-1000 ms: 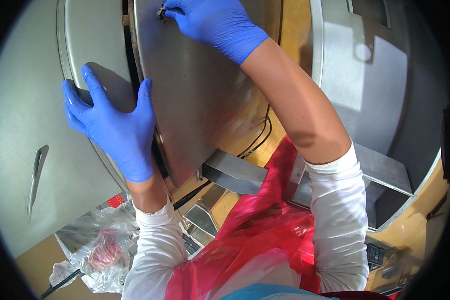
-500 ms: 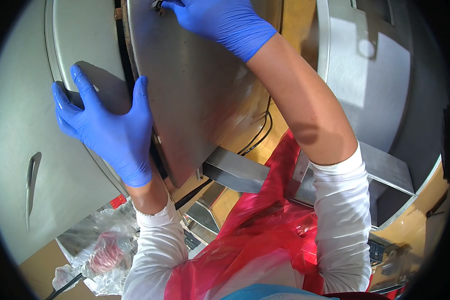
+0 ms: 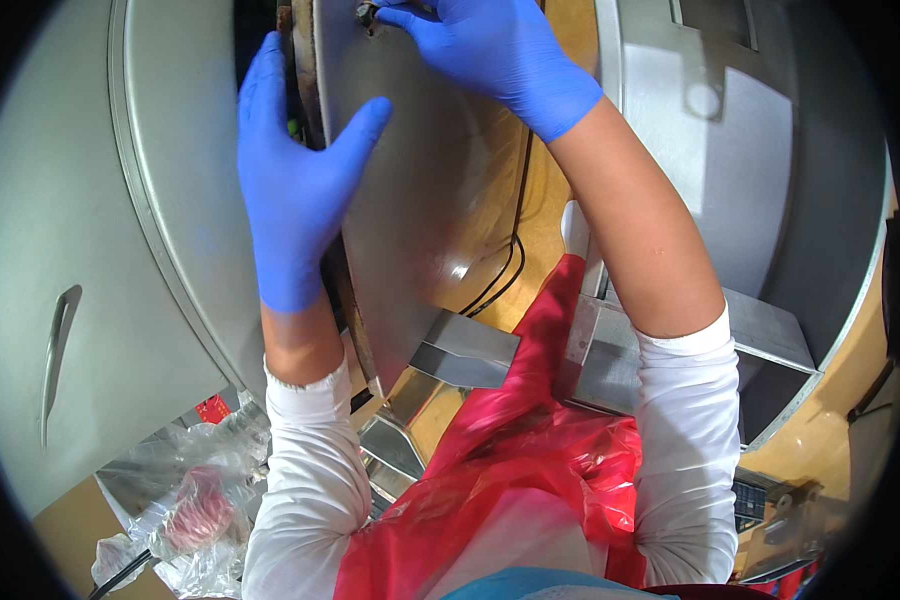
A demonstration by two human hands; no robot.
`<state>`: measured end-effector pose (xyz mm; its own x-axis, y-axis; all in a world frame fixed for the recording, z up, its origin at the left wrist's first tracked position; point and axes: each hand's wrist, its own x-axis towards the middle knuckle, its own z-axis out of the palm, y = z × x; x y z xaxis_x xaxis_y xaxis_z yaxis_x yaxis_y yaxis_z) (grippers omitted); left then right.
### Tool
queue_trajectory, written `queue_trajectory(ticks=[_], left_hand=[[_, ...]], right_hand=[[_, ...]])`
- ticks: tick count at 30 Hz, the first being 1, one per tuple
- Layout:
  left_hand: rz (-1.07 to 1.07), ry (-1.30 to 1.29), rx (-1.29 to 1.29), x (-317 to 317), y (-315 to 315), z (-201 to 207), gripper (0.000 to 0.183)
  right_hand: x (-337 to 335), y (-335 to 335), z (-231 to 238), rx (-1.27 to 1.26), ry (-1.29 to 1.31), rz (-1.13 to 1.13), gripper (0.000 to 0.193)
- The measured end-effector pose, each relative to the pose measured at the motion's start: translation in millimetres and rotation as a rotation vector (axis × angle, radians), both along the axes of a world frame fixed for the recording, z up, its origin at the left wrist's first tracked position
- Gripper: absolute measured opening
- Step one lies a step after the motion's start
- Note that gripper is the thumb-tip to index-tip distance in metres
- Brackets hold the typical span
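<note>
Knob [image 3: 366,14] sat between 11 and 12 o'clock on the door [image 3: 410,190]; right hand [image 3: 495,55] touched it, pinch cut off, couldn't tell. Left hand [image 3: 295,195], 10 o'clock: fingers together, thumb apart. Left fingers clear of door edge [image 3: 308,60] seemed wisest.

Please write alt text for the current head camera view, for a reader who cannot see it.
A person's blue-gloved right hand touches a small dark knob on a gray metal panel, while the blue-gloved left hand spreads open over the panel's left edge. A red plastic apron and white sleeves show below.
</note>
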<state>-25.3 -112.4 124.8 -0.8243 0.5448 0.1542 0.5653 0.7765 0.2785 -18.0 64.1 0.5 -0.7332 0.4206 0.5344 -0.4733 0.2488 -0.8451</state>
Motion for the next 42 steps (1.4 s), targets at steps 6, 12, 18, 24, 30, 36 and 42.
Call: queue_trajectory(ticks=[6, 12, 18, 24, 30, 36, 42], left_hand=[[0.137, -0.775, 0.431, 7, 19, -13, 0.058], [0.125, -0.797, 0.400, 37, 50, -21, 0.054], [0.128, -0.603, 0.364, 34, 48, -21, 0.059], [0.037, 0.317, 0.011, 17, 18, -11, 0.061], [0.045, 0.579, -0.442, 25, -6, 35, 0.070], [0.182, 0.683, -0.622, 36, -25, 56, 0.086], [0.187, 0.649, -0.604, 35, -27, 51, 0.090]], right_hand=[[28, 23, 2, -0.043, -0.109, 0.014, 0.013], [56, 58, 17, -0.202, -0.531, 0.195, 0.018], [51, 66, 23, -0.222, -0.572, 0.272, 0.020], [6, 27, 13, -0.118, -0.298, 0.139, 0.020], [-30, -13, 18, -0.039, -0.302, 0.062, 0.020], [-54, -38, 15, 0.001, -0.225, 0.003, 0.020], [-62, -43, 20, 0.033, -0.249, -0.013, 0.021]])
